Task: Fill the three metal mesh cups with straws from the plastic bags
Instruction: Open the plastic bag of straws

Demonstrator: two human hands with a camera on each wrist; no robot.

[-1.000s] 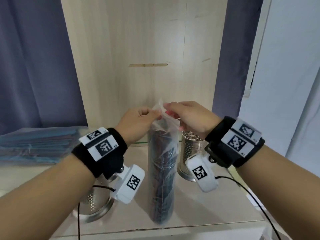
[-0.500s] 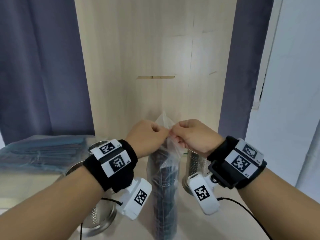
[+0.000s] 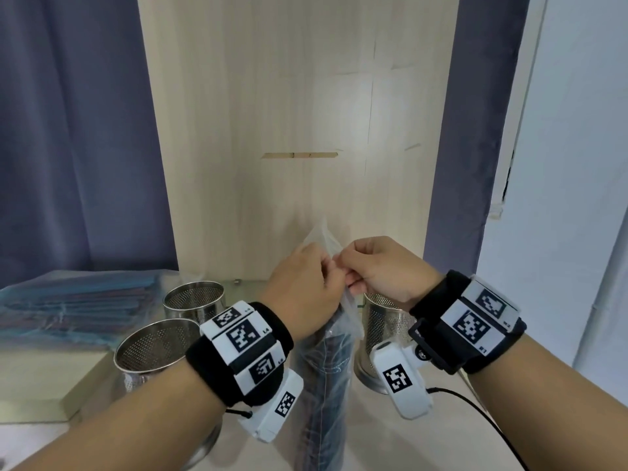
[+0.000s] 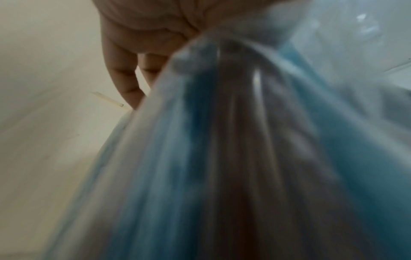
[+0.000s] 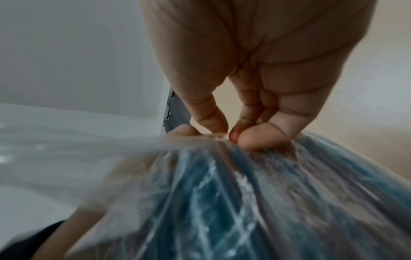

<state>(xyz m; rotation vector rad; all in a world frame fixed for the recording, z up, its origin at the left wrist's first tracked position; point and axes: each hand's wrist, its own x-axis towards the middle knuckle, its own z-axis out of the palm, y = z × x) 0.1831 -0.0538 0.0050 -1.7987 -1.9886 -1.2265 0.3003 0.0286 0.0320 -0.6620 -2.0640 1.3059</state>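
Observation:
A clear plastic bag (image 3: 324, 379) packed with dark blue straws stands upright on the table between my wrists. My left hand (image 3: 306, 283) and my right hand (image 3: 377, 266) both pinch the loose plastic at its top, knuckles nearly touching. The right wrist view shows thumb and fingertips (image 5: 251, 139) pinching the film over the blue straws (image 5: 200, 202). In the left wrist view the bag (image 4: 233, 158) is a blur under my curled fingers (image 4: 124, 75). Three metal mesh cups stand empty: one near left (image 3: 153, 348), one behind it (image 3: 193, 299), one right of the bag (image 3: 380, 321).
More bags of blue straws (image 3: 68, 307) lie flat at the left on a raised pale board (image 3: 37, 396). A light wooden panel (image 3: 299, 130) rises behind the table, with purple curtains at both sides. A black cable (image 3: 475, 409) trails from my right wrist.
The view has tilted up, so hands and bag sit lower in the picture. My hands have drawn closer together on the bag's top, still pinching it.

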